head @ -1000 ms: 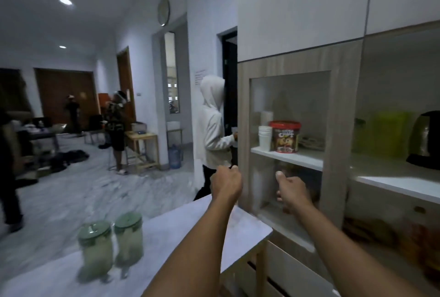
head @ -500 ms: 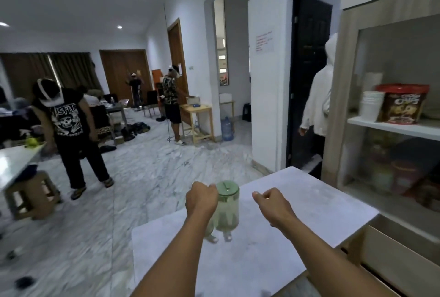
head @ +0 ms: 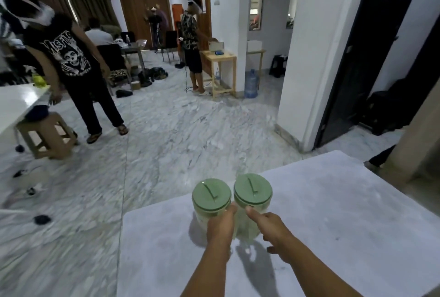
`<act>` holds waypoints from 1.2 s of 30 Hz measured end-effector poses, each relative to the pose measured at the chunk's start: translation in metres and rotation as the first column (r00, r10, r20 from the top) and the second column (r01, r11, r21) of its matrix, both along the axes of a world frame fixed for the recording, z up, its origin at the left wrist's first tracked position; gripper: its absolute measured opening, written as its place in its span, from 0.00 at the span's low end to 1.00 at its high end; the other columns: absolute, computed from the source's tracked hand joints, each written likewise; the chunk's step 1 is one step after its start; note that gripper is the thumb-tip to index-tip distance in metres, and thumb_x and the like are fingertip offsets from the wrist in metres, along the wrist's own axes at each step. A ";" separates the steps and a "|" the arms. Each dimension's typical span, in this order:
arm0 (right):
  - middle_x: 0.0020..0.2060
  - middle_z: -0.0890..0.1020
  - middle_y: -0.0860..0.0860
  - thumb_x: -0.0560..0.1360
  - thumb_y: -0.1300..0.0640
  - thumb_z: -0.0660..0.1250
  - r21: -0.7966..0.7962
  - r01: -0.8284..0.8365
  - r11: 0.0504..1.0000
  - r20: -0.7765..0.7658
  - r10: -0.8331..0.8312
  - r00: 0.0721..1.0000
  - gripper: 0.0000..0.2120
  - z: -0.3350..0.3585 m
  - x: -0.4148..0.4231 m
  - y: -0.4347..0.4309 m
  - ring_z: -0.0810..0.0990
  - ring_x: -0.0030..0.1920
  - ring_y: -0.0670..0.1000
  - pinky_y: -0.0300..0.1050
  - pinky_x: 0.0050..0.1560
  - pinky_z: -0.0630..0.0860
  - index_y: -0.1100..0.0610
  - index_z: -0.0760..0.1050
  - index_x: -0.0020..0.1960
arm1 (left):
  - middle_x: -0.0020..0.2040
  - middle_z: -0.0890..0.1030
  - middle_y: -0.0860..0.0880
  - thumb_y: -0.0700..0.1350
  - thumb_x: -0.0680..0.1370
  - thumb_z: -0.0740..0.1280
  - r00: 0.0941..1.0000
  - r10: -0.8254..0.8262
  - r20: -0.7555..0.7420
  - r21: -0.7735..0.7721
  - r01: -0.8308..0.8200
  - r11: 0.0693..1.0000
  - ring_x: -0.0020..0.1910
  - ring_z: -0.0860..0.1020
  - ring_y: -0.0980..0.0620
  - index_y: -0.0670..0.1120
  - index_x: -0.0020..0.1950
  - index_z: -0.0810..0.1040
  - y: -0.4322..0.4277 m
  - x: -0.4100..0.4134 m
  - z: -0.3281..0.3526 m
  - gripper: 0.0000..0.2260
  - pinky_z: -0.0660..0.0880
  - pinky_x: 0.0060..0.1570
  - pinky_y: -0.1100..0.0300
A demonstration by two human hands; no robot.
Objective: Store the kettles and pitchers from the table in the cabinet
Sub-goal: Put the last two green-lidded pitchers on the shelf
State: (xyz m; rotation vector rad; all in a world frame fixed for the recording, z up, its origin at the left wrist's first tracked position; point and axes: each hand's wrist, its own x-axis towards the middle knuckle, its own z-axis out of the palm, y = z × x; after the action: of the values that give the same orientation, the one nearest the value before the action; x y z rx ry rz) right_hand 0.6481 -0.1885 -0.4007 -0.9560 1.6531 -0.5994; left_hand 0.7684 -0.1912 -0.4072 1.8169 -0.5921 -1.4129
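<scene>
A white bench (head: 333, 201) fills the lower right, with marble floor (head: 178, 134) beyond it. Well apart across the floor, a person in a black skull T-shirt (head: 71, 58) stands by a wooden stool (head: 45, 134), and another person (head: 191, 42) stands beside a small wooden table (head: 222, 70). A white pillar (head: 309, 58) and a dark doorway (head: 357, 58) rise at the right.

Near the bench's far left corner two pale green pitchers stand upright, lids up, touching side by side: the left pitcher (head: 211, 195) and the right pitcher (head: 252, 190). Nothing blocks them.

The left hand (head: 221, 225) is curled round the left pitcher's near side, thumb at the lid rim. The right hand (head: 271, 227) touches its thumb just under the right pitcher's lid (the handles are hidden, so whether this hand has a grip cannot be told).
</scene>
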 end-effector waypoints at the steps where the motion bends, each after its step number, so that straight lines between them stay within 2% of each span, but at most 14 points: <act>1: 0.55 0.76 0.54 0.77 0.39 0.64 0.021 0.001 1.000 0.028 -0.001 1.000 0.19 -0.005 0.000 -0.008 0.74 0.54 0.56 0.51 0.52 0.73 0.54 0.70 0.55 | 0.53 0.83 0.42 0.55 0.73 0.69 1.000 0.008 0.013 -0.006 -0.008 1.000 0.52 0.80 0.41 0.44 0.55 0.80 -0.009 -0.002 -0.005 0.18 0.77 0.58 0.45; 4: 0.54 0.80 0.53 0.76 0.41 0.67 0.046 0.039 0.998 0.094 -0.043 0.995 0.16 -0.014 0.001 -0.025 0.77 0.54 0.56 0.52 0.53 0.73 0.53 0.76 0.51 | 0.52 0.83 0.39 0.46 0.75 0.66 0.990 -0.009 0.142 0.011 0.008 1.000 0.52 0.80 0.40 0.39 0.54 0.81 -0.026 -0.002 -0.007 0.13 0.78 0.54 0.50; 7: 0.54 0.83 0.56 0.77 0.42 0.66 0.032 0.107 0.994 0.131 -0.111 0.985 0.16 -0.009 -0.002 -0.034 0.79 0.56 0.58 0.52 0.53 0.74 0.56 0.78 0.51 | 0.55 0.82 0.38 0.44 0.78 0.62 0.970 -0.003 0.243 -0.005 0.004 1.000 0.53 0.79 0.40 0.37 0.55 0.81 -0.035 0.005 0.008 0.13 0.73 0.48 0.57; 11: 0.41 0.84 0.56 0.79 0.47 0.62 -0.041 0.275 0.960 0.130 -0.268 0.955 0.16 0.018 -0.013 -0.028 0.81 0.41 0.56 0.48 0.44 0.73 0.60 0.78 0.49 | 0.54 0.81 0.37 0.47 0.78 0.62 0.969 -0.031 0.246 -0.080 0.052 0.995 0.52 0.80 0.39 0.38 0.55 0.79 -0.043 0.009 0.040 0.15 0.75 0.50 0.54; 12: 0.39 0.83 0.57 0.80 0.48 0.61 -0.060 0.325 0.944 0.124 -0.316 0.941 0.15 0.026 -0.019 -0.023 0.80 0.39 0.55 0.47 0.42 0.73 0.60 0.77 0.50 | 0.52 0.81 0.38 0.47 0.78 0.62 0.968 -0.060 0.245 -0.106 0.089 0.990 0.49 0.80 0.40 0.37 0.55 0.78 -0.041 0.006 0.050 0.15 0.76 0.47 0.54; 14: 0.39 0.82 0.57 0.80 0.49 0.60 -0.112 0.405 0.907 0.122 -0.392 0.912 0.17 0.045 -0.030 -0.005 0.80 0.37 0.55 0.45 0.40 0.73 0.62 0.77 0.53 | 0.46 0.80 0.41 0.46 0.77 0.61 0.961 -0.130 0.243 -0.174 0.175 0.969 0.42 0.78 0.42 0.37 0.54 0.78 -0.033 -0.005 0.072 0.14 0.72 0.39 0.57; 16: 0.40 0.83 0.57 0.80 0.48 0.61 -0.182 0.478 0.859 0.121 -0.463 0.878 0.17 0.067 -0.046 0.016 0.81 0.38 0.55 0.46 0.40 0.75 0.62 0.77 0.53 | 0.48 0.80 0.40 0.45 0.77 0.61 0.950 -0.195 0.244 -0.247 0.255 0.935 0.43 0.78 0.43 0.37 0.54 0.78 -0.022 -0.023 0.095 0.13 0.71 0.39 0.58; 20: 0.37 0.82 0.55 0.78 0.48 0.62 -0.300 0.620 0.724 0.129 -0.614 0.779 0.15 0.120 -0.092 0.069 0.80 0.37 0.55 0.48 0.43 0.75 0.59 0.77 0.47 | 0.49 0.81 0.41 0.46 0.76 0.61 0.929 -0.314 0.196 -0.364 0.367 0.856 0.43 0.78 0.42 0.39 0.54 0.79 0.009 -0.078 0.141 0.13 0.71 0.39 0.58; 24: 0.35 0.83 0.56 0.76 0.48 0.63 -0.421 0.747 0.514 0.148 -0.774 0.616 0.18 0.165 -0.160 0.134 0.81 0.36 0.56 0.50 0.45 0.78 0.63 0.80 0.49 | 0.47 0.80 0.43 0.45 0.75 0.61 0.862 -0.480 0.160 -0.449 0.497 0.743 0.40 0.76 0.43 0.40 0.50 0.77 0.057 -0.156 0.187 0.11 0.71 0.39 0.58; 27: 0.43 0.86 0.58 0.74 0.45 0.63 -0.484 0.807 0.339 0.166 -0.870 0.465 0.22 0.193 -0.219 0.192 0.84 0.43 0.59 0.52 0.49 0.80 0.63 0.81 0.54 | 0.51 0.82 0.42 0.47 0.74 0.62 0.794 -0.589 0.150 -0.512 0.572 0.640 0.47 0.80 0.41 0.41 0.53 0.79 0.103 -0.220 0.218 0.13 0.75 0.44 0.55; 29: 0.47 0.86 0.59 0.74 0.44 0.62 -0.509 0.824 0.251 0.160 -0.913 0.376 0.23 0.208 -0.259 0.235 0.85 0.48 0.60 0.53 0.53 0.80 0.62 0.81 0.55 | 0.53 0.83 0.41 0.48 0.73 0.62 0.745 -0.653 0.134 -0.553 0.603 0.575 0.50 0.81 0.39 0.41 0.57 0.80 0.135 -0.268 0.236 0.17 0.78 0.49 0.53; 33: 0.50 0.85 0.60 0.76 0.44 0.61 -0.576 0.814 0.072 0.175 -0.962 0.209 0.23 0.234 -0.344 0.325 0.84 0.52 0.62 0.57 0.58 0.79 0.63 0.79 0.57 | 0.56 0.83 0.41 0.52 0.69 0.62 0.634 -0.765 0.117 -0.603 0.657 0.453 0.53 0.82 0.40 0.42 0.60 0.79 0.204 -0.374 0.263 0.23 0.79 0.56 0.47; 36: 0.49 0.85 0.60 0.78 0.47 0.62 -0.621 0.784 -0.004 0.173 -0.976 0.132 0.19 0.253 -0.408 0.391 0.83 0.51 0.61 0.56 0.56 0.79 0.63 0.78 0.54 | 0.58 0.81 0.41 0.51 0.73 0.62 0.577 -0.809 0.114 -0.624 0.675 0.393 0.55 0.81 0.39 0.39 0.61 0.78 0.263 -0.455 0.281 0.22 0.78 0.56 0.51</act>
State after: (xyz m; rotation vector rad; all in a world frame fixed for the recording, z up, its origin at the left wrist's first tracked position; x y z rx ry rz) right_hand 0.2398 0.2027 -0.1474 -0.1151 2.3700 -2.1265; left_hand 0.3139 0.0716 -0.1267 0.8088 -1.7058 -1.6451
